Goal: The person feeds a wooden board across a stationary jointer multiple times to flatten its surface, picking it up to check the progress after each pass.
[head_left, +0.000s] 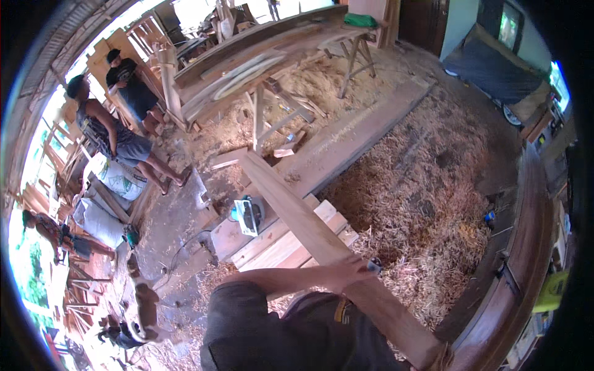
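The plank runs lengthwise from lower right toward upper left, resting across stacked boards. One hand lies on it, fingers pressed together, flat; which hand, cannot tell.

A long, pale reddish-brown sawn timber plank runs diagonally through a sawdust-strewn workshop, its far end raised near the centre of the floor and its near end dropping out of view at the lower right edge. The board is straight, flat-faced and bare, with clean square edges. It passes over a stack of lighter, shorter planed boards lying side by side beneath it. An outstretched arm crosses the plank midway along, the hand resting on its upper face.
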Demonstrator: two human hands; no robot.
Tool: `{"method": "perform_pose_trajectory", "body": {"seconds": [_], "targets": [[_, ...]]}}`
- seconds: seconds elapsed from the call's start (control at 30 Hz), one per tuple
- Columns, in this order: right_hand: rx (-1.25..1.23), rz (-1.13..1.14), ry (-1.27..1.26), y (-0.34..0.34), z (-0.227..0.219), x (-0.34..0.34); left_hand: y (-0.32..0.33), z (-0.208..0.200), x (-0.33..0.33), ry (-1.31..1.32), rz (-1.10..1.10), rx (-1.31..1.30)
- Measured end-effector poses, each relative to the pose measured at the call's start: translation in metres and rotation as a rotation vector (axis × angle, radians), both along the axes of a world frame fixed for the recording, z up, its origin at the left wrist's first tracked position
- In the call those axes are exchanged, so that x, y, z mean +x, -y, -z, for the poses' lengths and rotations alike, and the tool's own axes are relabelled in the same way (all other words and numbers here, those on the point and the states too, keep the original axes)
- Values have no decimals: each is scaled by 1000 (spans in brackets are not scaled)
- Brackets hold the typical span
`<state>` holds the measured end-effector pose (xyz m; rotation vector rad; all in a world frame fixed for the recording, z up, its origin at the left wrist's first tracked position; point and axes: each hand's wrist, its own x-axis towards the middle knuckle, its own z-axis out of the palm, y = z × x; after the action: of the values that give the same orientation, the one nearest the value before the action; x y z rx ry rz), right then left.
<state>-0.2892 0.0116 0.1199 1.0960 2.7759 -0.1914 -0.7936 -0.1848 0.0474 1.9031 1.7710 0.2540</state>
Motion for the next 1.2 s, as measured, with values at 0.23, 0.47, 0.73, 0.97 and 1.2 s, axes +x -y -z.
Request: {"method": "perform_pose_trajectory", "body": {"seconds": [0.23,0.47,0.73,0.97,1.2], "targets": [[-66,-99,-142,-203,-23,-171,-102,-30,-101,-64,-293,172],[4,-227,40,-344,-4,-312,-177,-38,-207,-109,-431,92],[-162,-176,201,-453,13,-615,-258,-25,-419,-198,-513,189],[-49,-452,22,-514,-5,-871,-306,-56,-637,-419,-594,326],[-55,-582,-220,-546,-27,-1060,-318,-108,-804,-450,-635,320]]}}
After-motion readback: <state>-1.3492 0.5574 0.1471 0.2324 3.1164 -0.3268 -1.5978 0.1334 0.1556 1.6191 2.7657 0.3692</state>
